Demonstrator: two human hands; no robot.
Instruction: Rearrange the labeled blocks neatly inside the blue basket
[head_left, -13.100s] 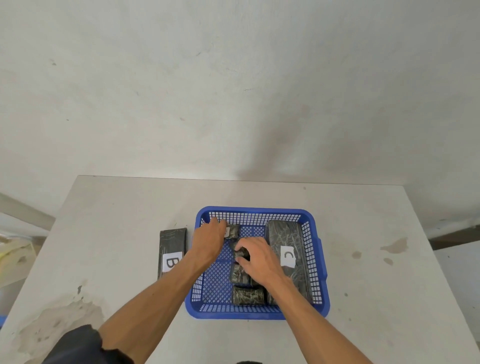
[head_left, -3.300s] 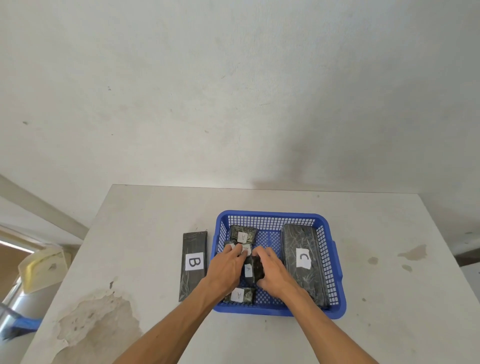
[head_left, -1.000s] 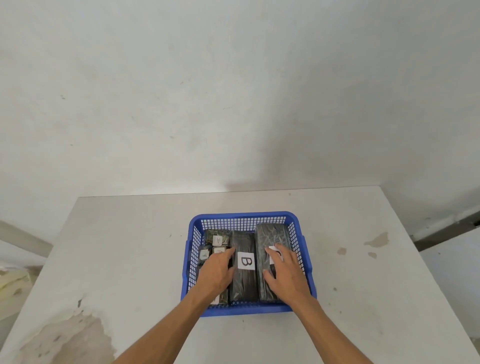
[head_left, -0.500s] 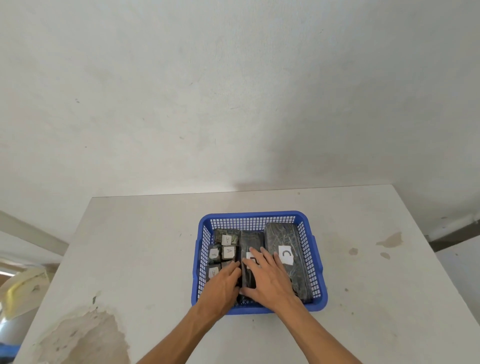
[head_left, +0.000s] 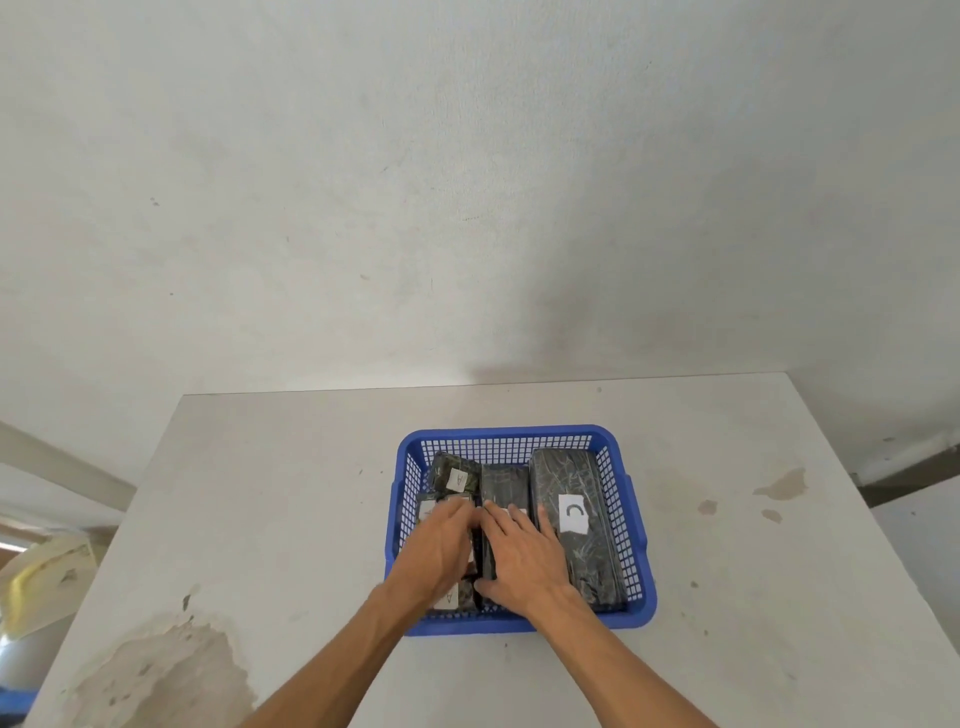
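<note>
The blue basket (head_left: 640, 540) sits on the white table with dark wrapped blocks inside. The long block labelled C (head_left: 574, 525) lies along its right side. Beside it, in the middle, lies the long block B (head_left: 503, 486), its label covered by my right hand (head_left: 522, 558), which rests flat on it with fingers spread. Several small blocks labelled A fill the left side, one at the back (head_left: 456, 477) and one at the front (head_left: 453, 596). My left hand (head_left: 441, 551) lies flat over the small blocks, fingers together and touching block B's left edge.
The white table (head_left: 260, 519) has a patch of chipped paint (head_left: 156, 670) at its front left and brown stains (head_left: 779, 486) to the right of the basket. A plain wall stands behind. A yellowish object (head_left: 41, 577) shows past the table's left edge.
Block B, which earlier lay on the table left of the basket, now lies inside between the small blocks and block C. Both hands have slid forward a little over the blocks.
</note>
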